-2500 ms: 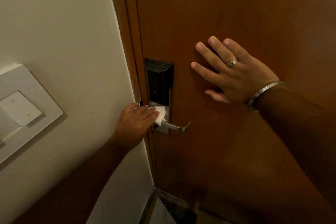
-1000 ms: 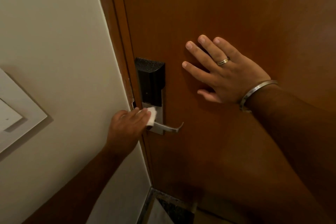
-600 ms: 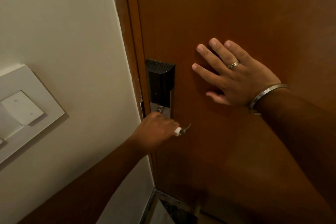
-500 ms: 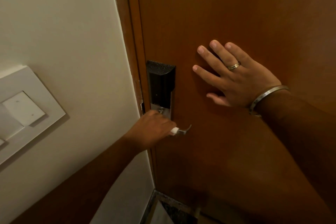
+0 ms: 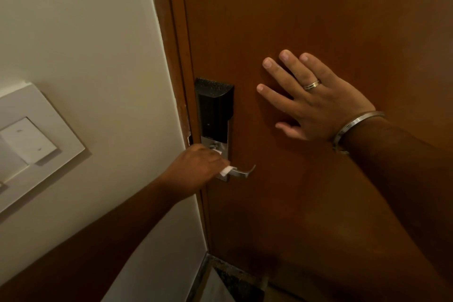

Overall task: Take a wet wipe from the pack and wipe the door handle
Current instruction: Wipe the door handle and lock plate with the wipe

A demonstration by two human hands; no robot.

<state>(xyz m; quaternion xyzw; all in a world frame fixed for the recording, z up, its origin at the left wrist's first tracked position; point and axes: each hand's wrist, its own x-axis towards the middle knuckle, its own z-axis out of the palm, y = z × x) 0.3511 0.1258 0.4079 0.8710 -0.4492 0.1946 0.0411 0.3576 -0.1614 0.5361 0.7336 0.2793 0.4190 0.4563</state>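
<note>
left hand hides the door handle base and most of the wipe; its fingers hidden. Wall switch plate cut off at left edge.

Left hand curled in a grip; right hand flat, fingers spread.

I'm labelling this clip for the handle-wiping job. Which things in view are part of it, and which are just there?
In the job:
wet wipe
door handle
left hand, closed on the wipe
right hand, flat on the door

Just there:
black lock housing
wall switch plate
bracelet
ring
</note>
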